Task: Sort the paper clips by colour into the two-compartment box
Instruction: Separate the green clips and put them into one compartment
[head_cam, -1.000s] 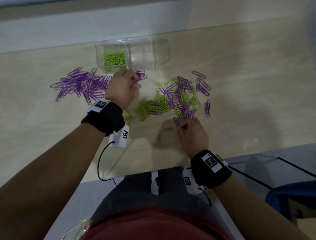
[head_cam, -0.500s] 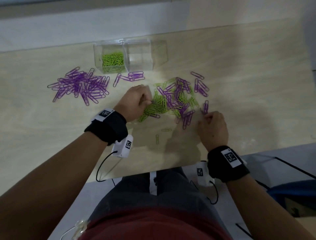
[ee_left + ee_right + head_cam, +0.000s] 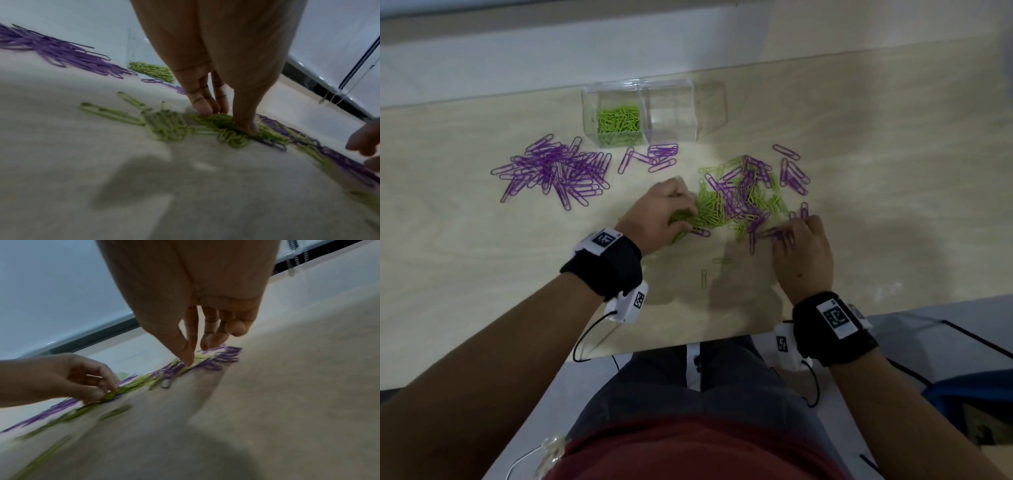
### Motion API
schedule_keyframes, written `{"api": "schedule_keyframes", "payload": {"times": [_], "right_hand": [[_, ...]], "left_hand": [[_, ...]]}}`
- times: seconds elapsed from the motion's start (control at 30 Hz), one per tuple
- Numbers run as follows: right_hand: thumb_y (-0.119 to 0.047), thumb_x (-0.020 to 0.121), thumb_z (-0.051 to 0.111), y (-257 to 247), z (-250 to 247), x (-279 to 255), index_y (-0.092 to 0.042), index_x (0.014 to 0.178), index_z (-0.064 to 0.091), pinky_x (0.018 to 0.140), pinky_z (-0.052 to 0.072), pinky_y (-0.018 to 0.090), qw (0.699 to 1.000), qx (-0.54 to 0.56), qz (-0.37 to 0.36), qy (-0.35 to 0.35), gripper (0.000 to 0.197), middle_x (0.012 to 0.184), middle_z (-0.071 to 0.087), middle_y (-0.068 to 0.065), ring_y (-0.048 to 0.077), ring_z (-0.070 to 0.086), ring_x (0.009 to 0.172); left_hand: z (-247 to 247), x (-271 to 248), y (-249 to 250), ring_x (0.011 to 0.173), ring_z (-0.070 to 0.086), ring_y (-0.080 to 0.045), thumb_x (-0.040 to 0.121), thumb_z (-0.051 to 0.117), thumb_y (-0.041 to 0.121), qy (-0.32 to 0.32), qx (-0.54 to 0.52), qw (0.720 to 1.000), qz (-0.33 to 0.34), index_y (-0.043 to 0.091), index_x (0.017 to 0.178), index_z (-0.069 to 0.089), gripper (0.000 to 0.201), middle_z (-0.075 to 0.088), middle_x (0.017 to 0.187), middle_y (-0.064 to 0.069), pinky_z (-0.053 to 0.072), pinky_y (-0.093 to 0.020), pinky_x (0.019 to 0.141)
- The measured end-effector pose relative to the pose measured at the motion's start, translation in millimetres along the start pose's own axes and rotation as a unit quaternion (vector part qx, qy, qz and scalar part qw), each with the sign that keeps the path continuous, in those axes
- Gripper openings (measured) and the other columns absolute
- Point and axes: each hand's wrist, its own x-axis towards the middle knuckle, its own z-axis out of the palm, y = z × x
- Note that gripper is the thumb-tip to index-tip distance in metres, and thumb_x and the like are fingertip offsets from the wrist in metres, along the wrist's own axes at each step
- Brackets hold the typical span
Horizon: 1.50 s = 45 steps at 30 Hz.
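Starting nearest the body, two lone green clips (image 3: pixel 704 278) lie on the wooden table (image 3: pixel 893 171). Beyond them the left hand (image 3: pixel 659 214) has thumb and curled fingers closing on a bunch of green paper clips (image 3: pixel 709 209), while the right hand (image 3: pixel 803 253) rests bent fingertips (image 3: pixel 189 360) on purple paper clips (image 3: pixel 777 234); whether it has actually lifted any I cannot tell. Between them sits one mixed pile (image 3: pixel 750 192), too tangled to count. Interlocked wires could drag a purple clip along with the green bunch. Further off lies one sorted purple heap (image 3: pixel 554 171) and a small group of purple clips (image 3: pixel 654 157). Farthest, one clear two-compartment box (image 3: pixel 688 85) holds green in its left compartment; the right is empty.
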Motion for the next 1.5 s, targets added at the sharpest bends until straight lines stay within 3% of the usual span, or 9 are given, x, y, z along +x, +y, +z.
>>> {"api": "schedule_keyframes", "payload": {"times": [0.17, 0.5, 0.7, 0.83, 0.9, 1.03, 1.17, 1.33, 1.5], "right_hand": [[-0.032, 0.093, 0.038, -42.8, 39.1, -4.4, -0.018, 0.080, 0.060, 0.072, 0.046, 0.038, 0.983, -0.046, -0.140, -0.112, 0.029, 0.093, 0.056, 0.006, 0.025, 0.055, 0.086], [-0.025, 0.088, 0.059, -88.5, 58.1, 8.7, -0.012, 0.093, 0.057, 0.058, 0.034, 0.031, 0.983, -0.055, -0.111, -0.132, 0.014, 0.105, 0.048, 0.007, 0.027, 0.054, 0.087], [-0.018, 0.091, 0.055, -87.1, 46.5, 9.3, -0.004, 0.104, 0.052, 0.073, 0.048, 0.041, 0.965, -0.109, -0.134, -0.197, 0.020, 0.117, 0.042, 0.012, 0.030, 0.050, 0.103], [-0.032, 0.095, 0.046, -63.6, 23.5, 3.5, -0.005, 0.091, 0.054, 0.070, 0.043, 0.036, 0.963, -0.036, -0.183, -0.192, 0.029, 0.103, 0.046, 0.013, 0.028, 0.050, 0.092], [-0.046, 0.094, 0.037, -45.5, 6.8, 6.2, -0.005, 0.085, 0.054, 0.066, 0.037, 0.032, 0.973, -0.004, -0.166, -0.158, 0.045, 0.098, 0.048, 0.014, 0.025, 0.048, 0.084], [-0.016, 0.089, 0.056, -0.5, -15.1, 27.0, -0.008, 0.084, 0.054, 0.071, 0.041, 0.038, 0.994, -0.034, -0.041, -0.095, 0.010, 0.103, 0.048, 0.015, 0.035, 0.053, 0.089], [-0.022, 0.090, 0.059, 22.1, -14.2, 37.7, -0.006, 0.090, 0.058, 0.074, 0.042, 0.039, 0.994, -0.048, 0.045, -0.091, 0.016, 0.108, 0.047, 0.015, 0.038, 0.053, 0.092], [-0.005, 0.080, 0.062, -14.0, -2.5, 32.1, -0.002, 0.084, 0.060, 0.069, 0.045, 0.037, 0.995, 0.017, -0.090, -0.046, 0.006, 0.094, 0.054, 0.017, 0.036, 0.057, 0.080], [-0.007, 0.078, 0.066, -70.0, 26.6, 27.7, -0.001, 0.116, 0.059, 0.089, 0.046, 0.037, 0.969, 0.038, -0.183, -0.160, 0.038, 0.115, 0.054, 0.016, 0.031, 0.058, 0.099]], "left_hand": [[-0.9, -7.4, -12.8, 0.074, 0.052, -0.015, 0.077, 0.069, 0.001, 0.067, -0.027, 0.996, -0.044, 0.004, 0.085, 0.067, 0.010, 0.056, 0.088, -0.005, 0.037, -0.014, 0.071], [-6.4, -17.3, -15.2, 0.068, 0.054, -0.017, 0.078, 0.065, -0.005, 0.052, -0.058, 0.994, -0.083, 0.003, 0.083, 0.064, 0.010, 0.058, 0.076, -0.002, 0.038, -0.003, 0.062], [-13.1, -19.7, -19.5, 0.075, 0.057, -0.024, 0.078, 0.065, 0.000, 0.068, -0.025, 0.992, -0.107, 0.006, 0.086, 0.061, 0.011, 0.060, 0.082, -0.007, 0.049, -0.033, 0.071], [-13.8, -12.0, -8.0, 0.099, 0.049, -0.031, 0.081, 0.066, 0.011, 0.097, 0.048, 0.992, -0.059, 0.009, 0.098, 0.062, 0.017, 0.058, 0.105, -0.011, 0.038, -0.030, 0.083], [-8.5, -1.9, 4.3, 0.099, 0.048, -0.030, 0.082, 0.065, 0.011, 0.085, 0.041, 0.995, -0.022, 0.009, 0.099, 0.063, 0.017, 0.058, 0.107, -0.010, 0.035, -0.028, 0.083], [11.1, 19.7, 25.0, 0.108, 0.044, -0.029, 0.084, 0.065, 0.016, 0.023, 0.040, 0.999, 0.009, 0.011, 0.112, 0.062, 0.029, 0.054, 0.118, -0.010, 0.040, -0.035, 0.090], [17.3, 25.3, 25.5, 0.111, 0.041, -0.027, 0.080, 0.071, 0.024, -0.004, 0.062, 0.998, -0.014, 0.015, 0.117, 0.061, 0.040, 0.051, 0.122, -0.007, 0.042, -0.035, 0.091], [10.6, 4.2, 7.0, 0.094, 0.053, -0.028, 0.076, 0.072, 0.010, 0.037, 0.027, 0.999, 0.012, 0.006, 0.090, 0.068, 0.015, 0.059, 0.101, -0.010, 0.040, -0.026, 0.081], [-5.6, -29.6, -16.0, 0.095, 0.052, -0.015, 0.075, 0.073, 0.007, 0.079, 0.010, 0.997, -0.004, 0.008, 0.094, 0.070, 0.020, 0.064, 0.100, -0.008, 0.039, -0.020, 0.085]]}}
